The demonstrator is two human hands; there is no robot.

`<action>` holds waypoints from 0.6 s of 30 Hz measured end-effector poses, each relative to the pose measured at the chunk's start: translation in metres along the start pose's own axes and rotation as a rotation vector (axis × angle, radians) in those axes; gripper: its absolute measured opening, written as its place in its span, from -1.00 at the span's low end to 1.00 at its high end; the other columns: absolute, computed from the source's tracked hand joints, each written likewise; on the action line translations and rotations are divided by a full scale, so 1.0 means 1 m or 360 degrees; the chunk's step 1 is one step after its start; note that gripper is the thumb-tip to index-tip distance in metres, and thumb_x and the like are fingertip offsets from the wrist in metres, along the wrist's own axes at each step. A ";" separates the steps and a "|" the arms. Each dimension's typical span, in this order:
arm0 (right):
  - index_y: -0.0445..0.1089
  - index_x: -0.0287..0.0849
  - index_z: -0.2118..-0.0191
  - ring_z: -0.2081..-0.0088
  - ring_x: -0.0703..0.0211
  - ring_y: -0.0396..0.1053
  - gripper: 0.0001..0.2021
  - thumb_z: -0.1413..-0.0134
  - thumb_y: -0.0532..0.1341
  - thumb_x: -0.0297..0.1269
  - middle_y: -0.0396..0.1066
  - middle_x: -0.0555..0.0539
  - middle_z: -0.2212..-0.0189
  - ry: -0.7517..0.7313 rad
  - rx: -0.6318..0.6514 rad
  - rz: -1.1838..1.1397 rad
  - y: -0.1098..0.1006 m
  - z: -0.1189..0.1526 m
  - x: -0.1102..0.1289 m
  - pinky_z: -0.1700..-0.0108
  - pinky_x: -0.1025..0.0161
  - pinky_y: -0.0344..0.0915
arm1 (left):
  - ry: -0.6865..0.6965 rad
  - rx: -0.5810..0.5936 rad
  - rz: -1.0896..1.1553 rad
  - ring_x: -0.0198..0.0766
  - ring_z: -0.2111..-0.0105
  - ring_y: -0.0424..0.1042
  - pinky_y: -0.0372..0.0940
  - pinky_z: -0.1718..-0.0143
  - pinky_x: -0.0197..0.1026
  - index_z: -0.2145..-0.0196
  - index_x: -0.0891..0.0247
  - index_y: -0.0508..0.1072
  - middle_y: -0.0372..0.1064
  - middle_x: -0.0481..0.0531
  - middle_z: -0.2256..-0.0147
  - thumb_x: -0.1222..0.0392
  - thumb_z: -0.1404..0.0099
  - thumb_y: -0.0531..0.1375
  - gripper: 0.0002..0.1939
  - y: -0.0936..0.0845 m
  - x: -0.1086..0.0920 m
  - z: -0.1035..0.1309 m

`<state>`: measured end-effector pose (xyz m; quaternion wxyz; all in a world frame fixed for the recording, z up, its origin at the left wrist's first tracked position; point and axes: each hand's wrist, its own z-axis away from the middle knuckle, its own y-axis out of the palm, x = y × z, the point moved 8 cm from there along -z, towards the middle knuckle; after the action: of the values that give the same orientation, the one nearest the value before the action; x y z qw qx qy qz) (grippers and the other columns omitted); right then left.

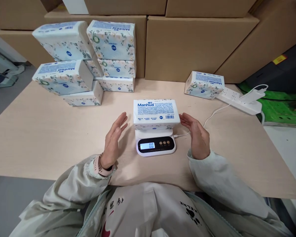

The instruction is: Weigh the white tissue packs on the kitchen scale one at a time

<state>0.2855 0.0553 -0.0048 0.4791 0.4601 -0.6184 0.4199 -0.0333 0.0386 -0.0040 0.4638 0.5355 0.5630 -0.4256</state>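
Note:
A white and blue Manhua tissue pack (pixel 156 113) lies flat on top of a small white digital scale (pixel 156 144), whose lit display reads 0.0. My left hand (pixel 114 140) is held to the left of the pack, apart from it, fingers extended and nothing in it. On the other side, my right hand (pixel 196 136) is raised close to the pack's right edge, its fingers stretched out and also holding nothing. Whether its fingertips touch the pack is hard to tell.
Stacked tissue packs (pixel 64 77) stand at the back left of the table (pixel 51 138). Another single pack (pixel 204 85) sits at the back right beside a white power strip (pixel 239 100). A white cable (pixel 215 112) runs to the scale. Cardboard boxes (pixel 182 49) line the back.

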 end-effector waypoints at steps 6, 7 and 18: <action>0.64 0.03 -0.03 -0.08 -0.10 0.61 -0.56 -0.44 0.14 0.17 0.67 -0.12 -0.03 -0.0071 -0.0038 0.0096 -0.004 0.001 0.003 -0.22 -0.17 0.54 | 0.0018 -0.0141 0.0041 0.04 -0.28 0.47 0.46 -0.24 0.14 -0.18 0.07 0.58 0.47 0.15 -0.28 -0.23 -0.56 0.12 -0.52 -0.004 -0.004 -0.004; 0.64 0.03 -0.02 -0.07 -0.10 0.61 -0.56 -0.44 0.14 0.17 0.67 -0.12 -0.02 -0.0070 -0.0044 0.0116 -0.005 0.001 0.003 -0.21 -0.17 0.54 | 0.0015 -0.0162 0.0043 0.04 -0.26 0.48 0.47 -0.22 0.12 -0.14 0.08 0.59 0.50 0.15 -0.25 -0.23 -0.55 0.13 -0.53 -0.004 -0.005 -0.004; 0.65 -0.03 0.10 0.06 -0.04 0.63 -0.56 -0.43 0.17 0.18 0.69 -0.11 0.13 -0.0131 -0.0093 0.0121 -0.004 0.002 0.009 -0.06 -0.07 0.58 | 0.0038 -0.0194 0.0065 -0.07 -0.12 0.57 0.50 -0.02 -0.07 -0.03 0.15 0.64 0.60 0.15 -0.10 -0.21 -0.55 0.15 -0.56 -0.005 -0.006 -0.006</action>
<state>0.2877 0.0514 0.0044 0.4503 0.4390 -0.6666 0.4002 -0.0390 0.0424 0.0034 0.4973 0.5227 0.5824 -0.3745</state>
